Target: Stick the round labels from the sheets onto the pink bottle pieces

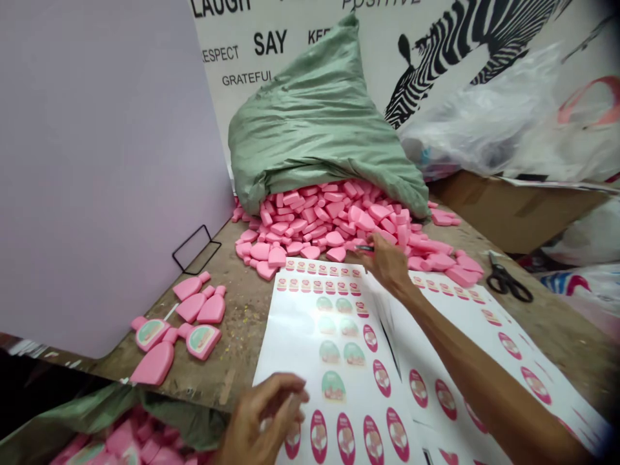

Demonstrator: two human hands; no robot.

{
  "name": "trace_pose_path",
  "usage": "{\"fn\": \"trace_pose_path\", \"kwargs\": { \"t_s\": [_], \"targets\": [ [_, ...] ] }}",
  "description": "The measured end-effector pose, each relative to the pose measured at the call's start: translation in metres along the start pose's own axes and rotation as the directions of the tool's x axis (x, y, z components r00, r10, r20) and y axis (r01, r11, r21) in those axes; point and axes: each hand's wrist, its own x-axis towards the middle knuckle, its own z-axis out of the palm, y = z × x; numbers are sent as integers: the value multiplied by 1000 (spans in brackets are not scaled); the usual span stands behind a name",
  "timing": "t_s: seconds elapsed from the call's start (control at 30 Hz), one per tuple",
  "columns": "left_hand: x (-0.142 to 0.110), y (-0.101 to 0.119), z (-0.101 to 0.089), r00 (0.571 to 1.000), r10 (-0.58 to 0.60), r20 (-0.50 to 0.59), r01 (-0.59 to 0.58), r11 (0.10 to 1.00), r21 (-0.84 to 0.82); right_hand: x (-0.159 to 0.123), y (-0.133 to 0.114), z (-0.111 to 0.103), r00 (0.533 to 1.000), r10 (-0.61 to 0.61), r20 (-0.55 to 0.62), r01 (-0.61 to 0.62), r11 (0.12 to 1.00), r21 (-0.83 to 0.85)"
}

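My right hand [386, 263] reaches to the front edge of a heap of small pink plastic bottles [314, 223]. A slim dark tool [364, 248] sticks out from its fingers; its exact kind is unclear. Low in the view, my left hand [266, 413] hovers over the lower left of a sticker sheet [290, 329], fingers curved and a little apart, with nothing visible in them. The sheet carries pink oval labels, small pink-and-white labels and green labels. On the left of the table lie several bottles [154, 363], two bearing green labels.
Behind the heap, a green sack [320, 123] spills the bottles. More sticker sheets [475, 336] lie on the right, near black-handled scissors [507, 281]. A black wire stand [196, 250] is at left. Below the table edge sits another sack [179, 413] of bottles.
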Motion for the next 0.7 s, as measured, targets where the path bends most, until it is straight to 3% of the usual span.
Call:
{"fn": "trace_pose_path", "kwargs": {
  "t_s": [0.07, 0.13, 0.2, 0.27, 0.33, 0.37, 0.43, 0.5, 0.53, 0.7],
  "targets": [
    [24, 7, 25, 998, 6, 62, 10, 967, -254, -47, -10, -11, 981, -138, -136, 161, 970, 182],
    [43, 11, 48, 997, -38, 68, 67, 858, -510, -98, -24, -19, 925, -293, -242, 356, 891, 281],
    [54, 11, 67, 989, -72, 132, 142, 741, -657, -140, -38, -25, 856, -415, -310, 503, 808, 307],
    [57, 10, 78, 982, -109, 154, 187, 672, -716, -165, -50, -30, 815, -494, -302, 577, 742, 343],
    [55, 7, 79, 985, -151, 84, 164, 661, -733, -174, -53, -33, 836, -504, -217, 546, 723, 423],
    [53, 6, 76, 986, -165, 34, 138, 674, -726, -175, -50, -34, 874, -464, -146, 473, 742, 475],
    [49, 2, 66, 986, -163, -25, 100, 714, -693, -176, -40, -35, 955, -293, 33, 226, 800, 556],
    [45, -2, 54, 987, -156, -26, 103, 759, -643, -179, -27, -34, 977, -112, 179, -6, 833, 553],
    [42, -5, 49, 988, -151, -13, 111, 782, -613, -183, -21, -31, 976, -74, 207, -48, 846, 532],
    [27, -17, 43, 981, -161, 107, 192, 864, -466, -208, -20, -16, 967, -238, 86, 189, 906, 379]
  ]
}}
